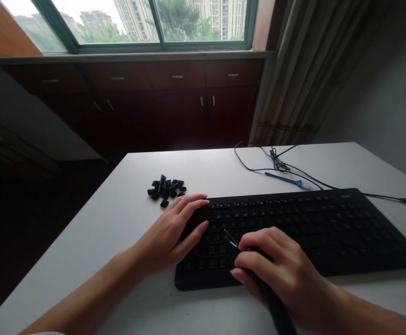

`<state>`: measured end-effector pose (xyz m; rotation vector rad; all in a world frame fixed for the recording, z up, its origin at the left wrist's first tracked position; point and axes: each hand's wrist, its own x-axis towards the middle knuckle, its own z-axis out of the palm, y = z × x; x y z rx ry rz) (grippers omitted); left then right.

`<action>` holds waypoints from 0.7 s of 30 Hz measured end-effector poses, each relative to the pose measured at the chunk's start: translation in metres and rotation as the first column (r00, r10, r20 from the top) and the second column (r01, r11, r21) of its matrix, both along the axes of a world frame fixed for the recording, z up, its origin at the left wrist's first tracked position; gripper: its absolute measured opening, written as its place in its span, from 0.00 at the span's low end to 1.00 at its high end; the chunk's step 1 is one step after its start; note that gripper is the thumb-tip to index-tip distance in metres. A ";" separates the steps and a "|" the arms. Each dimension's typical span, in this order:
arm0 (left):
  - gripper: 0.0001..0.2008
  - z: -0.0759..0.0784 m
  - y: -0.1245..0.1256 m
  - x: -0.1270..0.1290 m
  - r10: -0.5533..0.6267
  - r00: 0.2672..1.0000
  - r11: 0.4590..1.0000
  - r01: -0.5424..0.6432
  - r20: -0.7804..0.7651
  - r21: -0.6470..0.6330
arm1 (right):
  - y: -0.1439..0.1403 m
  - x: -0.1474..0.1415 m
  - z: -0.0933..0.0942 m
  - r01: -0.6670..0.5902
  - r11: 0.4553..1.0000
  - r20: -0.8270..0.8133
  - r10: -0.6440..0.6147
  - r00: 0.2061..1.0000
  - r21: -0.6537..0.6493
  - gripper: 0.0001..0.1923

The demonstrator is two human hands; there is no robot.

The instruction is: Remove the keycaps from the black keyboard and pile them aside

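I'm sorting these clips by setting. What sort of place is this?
Probably a room in a flat or small office, high up. A white table with a black keyboard stands near dark wooden cabinets under a window that looks out on tower blocks, with a curtain beside it.

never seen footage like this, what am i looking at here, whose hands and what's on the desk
This is one picture from a camera worn on a person's head, looking down at their own bare hands. A black keyboard lies on a white table. The left hand rests on the keyboard's left end. The right hand has its grip on a dark-handled tool with a thin wire tip over the keys. A pile of loose black keycaps sits behind, with a cable and a blue pen-like thing.
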<state>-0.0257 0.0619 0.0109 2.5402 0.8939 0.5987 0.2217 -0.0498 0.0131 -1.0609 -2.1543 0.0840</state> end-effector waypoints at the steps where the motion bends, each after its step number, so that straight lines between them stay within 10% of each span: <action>1: 0.20 -0.001 0.001 0.000 0.001 1.000 1.000 -0.001 0.003 0.005 | 0.000 -0.002 0.000 -0.039 0.999 0.036 0.038 0.999 0.035 0.01; 12: 0.24 -0.004 0.003 -0.001 0.016 0.999 0.999 -0.014 -0.051 0.042 | 0.007 0.002 -0.001 -0.094 0.980 0.156 0.066 0.986 0.177 0.07; 21: 0.17 -0.002 0.011 -0.002 0.036 0.986 0.990 -0.013 0.164 -0.138 | 0.016 -0.004 0.016 -0.125 0.972 -0.346 0.049 0.937 -0.201 0.03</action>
